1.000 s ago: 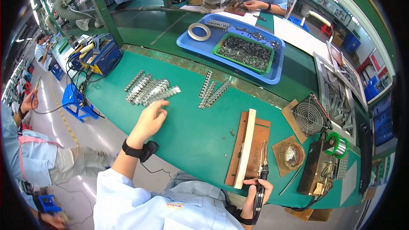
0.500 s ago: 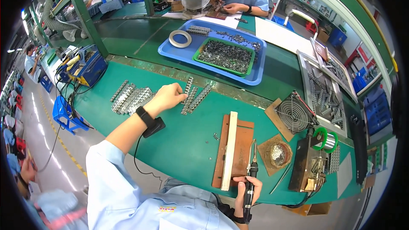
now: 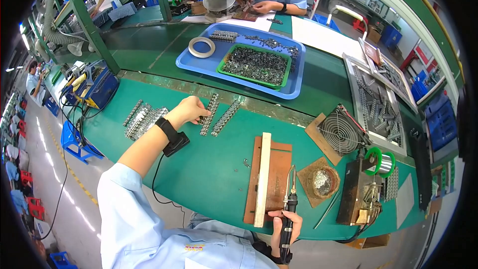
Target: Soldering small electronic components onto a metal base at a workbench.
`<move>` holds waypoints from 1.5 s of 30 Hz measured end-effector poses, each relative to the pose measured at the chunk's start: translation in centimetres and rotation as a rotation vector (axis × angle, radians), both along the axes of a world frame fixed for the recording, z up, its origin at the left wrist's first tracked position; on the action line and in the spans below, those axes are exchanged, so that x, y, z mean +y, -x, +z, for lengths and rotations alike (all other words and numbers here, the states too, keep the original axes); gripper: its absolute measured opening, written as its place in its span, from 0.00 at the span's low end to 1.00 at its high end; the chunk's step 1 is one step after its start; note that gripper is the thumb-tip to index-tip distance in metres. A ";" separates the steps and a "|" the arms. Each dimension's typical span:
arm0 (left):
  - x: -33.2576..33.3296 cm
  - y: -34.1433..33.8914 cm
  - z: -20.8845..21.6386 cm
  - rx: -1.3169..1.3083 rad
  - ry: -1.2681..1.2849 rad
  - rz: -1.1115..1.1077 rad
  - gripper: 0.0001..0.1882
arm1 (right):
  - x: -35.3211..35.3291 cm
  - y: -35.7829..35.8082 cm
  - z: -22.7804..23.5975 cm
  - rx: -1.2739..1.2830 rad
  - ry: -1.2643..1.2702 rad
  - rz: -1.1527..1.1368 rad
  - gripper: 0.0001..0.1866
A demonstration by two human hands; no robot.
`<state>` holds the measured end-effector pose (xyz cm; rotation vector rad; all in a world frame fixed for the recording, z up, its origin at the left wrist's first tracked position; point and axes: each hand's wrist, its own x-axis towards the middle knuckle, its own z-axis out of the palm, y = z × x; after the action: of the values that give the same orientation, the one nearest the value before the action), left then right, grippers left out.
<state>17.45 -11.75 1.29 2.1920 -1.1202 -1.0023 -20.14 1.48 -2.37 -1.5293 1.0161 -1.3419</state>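
Observation:
My left hand (image 3: pixel 191 110) reaches over the green mat with its fingers pinched at the left edge of a strip of small metal parts (image 3: pixel 210 112). Beside it to the right lies another such strip (image 3: pixel 226 117), and to the left is a group of several strips (image 3: pixel 144 121). In my right hand (image 3: pixel 290 225) is a soldering iron (image 3: pixel 287 229), held upright with its tip pointing away from me. Left of the iron, a pale wooden bar (image 3: pixel 263 179) lies along a brown board (image 3: pixel 279 177). A few tiny loose parts (image 3: pixel 246 162) are scattered near the board.
Beyond the mat, a blue tray (image 3: pixel 186 61) holds a green tray (image 3: pixel 286 77) of small parts and a tape roll (image 3: pixel 201 47). To the right are a fan (image 3: pixel 340 132), a solder dish (image 3: pixel 321 182) and a solder spool (image 3: pixel 381 162). A person works opposite.
My left hand has drawn slightly left. The strips by its fingers have shifted, and the two shorter ones now look like one line. My right hand still holds the soldering iron; the view has shifted slightly.

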 end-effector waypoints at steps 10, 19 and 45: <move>2.2 1.7 1.5 -0.518 0.492 -0.119 0.12 | 0.1 -0.2 0.2 -0.008 -0.034 -0.002 0.11; 8.6 10.7 5.0 -0.491 0.945 -0.427 0.12 | -0.4 0.1 -0.1 0.059 0.023 0.003 0.12; 10.0 17.2 0.7 1.000 0.115 -0.061 0.16 | -0.3 0.3 -1.0 0.009 0.032 0.013 0.14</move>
<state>0.27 -1.72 1.97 1.2438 -0.7134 -1.7110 -20.45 1.15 -3.36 -1.5641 0.9936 -1.3494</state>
